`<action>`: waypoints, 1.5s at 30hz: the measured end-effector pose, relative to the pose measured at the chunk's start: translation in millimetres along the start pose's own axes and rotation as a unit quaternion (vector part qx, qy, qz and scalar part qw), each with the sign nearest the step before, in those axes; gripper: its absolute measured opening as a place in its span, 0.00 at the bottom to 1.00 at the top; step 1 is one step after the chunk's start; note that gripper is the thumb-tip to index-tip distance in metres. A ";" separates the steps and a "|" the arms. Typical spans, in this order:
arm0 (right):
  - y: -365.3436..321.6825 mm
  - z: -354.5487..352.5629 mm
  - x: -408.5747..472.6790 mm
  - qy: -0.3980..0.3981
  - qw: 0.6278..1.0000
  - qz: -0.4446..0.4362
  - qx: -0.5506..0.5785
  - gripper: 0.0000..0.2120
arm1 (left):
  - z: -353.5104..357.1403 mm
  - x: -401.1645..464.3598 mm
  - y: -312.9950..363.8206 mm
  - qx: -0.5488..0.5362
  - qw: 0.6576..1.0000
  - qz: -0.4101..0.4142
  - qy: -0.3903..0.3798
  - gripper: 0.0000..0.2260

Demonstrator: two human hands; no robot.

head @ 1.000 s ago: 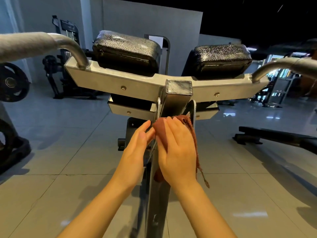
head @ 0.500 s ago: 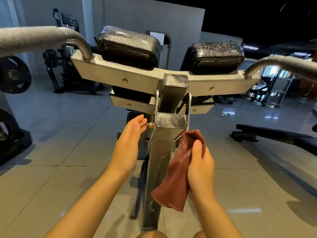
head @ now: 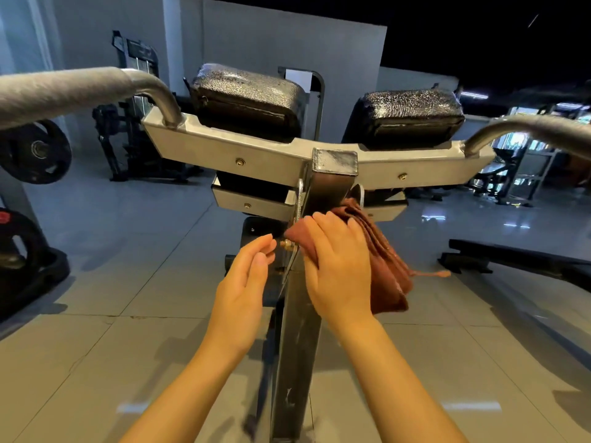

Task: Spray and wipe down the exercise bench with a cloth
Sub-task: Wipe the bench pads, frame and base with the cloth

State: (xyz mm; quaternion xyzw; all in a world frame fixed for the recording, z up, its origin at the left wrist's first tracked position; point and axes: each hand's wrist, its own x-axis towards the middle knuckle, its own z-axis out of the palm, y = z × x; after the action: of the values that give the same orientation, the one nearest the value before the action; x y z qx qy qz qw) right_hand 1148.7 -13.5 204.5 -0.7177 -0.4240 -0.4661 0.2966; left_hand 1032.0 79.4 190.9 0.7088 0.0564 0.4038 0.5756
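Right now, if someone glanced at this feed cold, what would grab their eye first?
The red-brown cloth at centre, pressed by the right hand against the bench's metal post just below the crossbar. Next, the left hand, open, fingertips by the brass bolt on the post's left side. Above sit two shiny black pads, side by side.

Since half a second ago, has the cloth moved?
Yes. The cloth has gone up and left: it hung beside the post below the bolt; now the right hand presses it over the post at bolt height.
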 end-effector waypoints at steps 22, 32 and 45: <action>-40.6 -83.7 18.7 -0.200 0.742 0.355 0.533 0.16 | -11.9 -3.3 37.7 0.000 0.998 0.008 -0.056 0.20; -21.1 -83.3 54.9 -0.370 0.876 0.191 0.243 0.16 | -43.3 -1.6 50.7 -0.022 0.999 0.003 0.027 0.05; 4.3 -98.4 80.5 -0.222 0.895 0.186 0.340 0.14 | -16.6 32.8 91.3 0.039 0.992 0.119 0.012 0.08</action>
State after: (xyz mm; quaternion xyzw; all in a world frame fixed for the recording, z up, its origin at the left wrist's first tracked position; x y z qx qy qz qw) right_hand 1127.9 -69.5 316.8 -0.7237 -0.4697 -0.0583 0.5022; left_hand 1008.2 79.8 286.4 0.7273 -0.0057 0.4758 0.4946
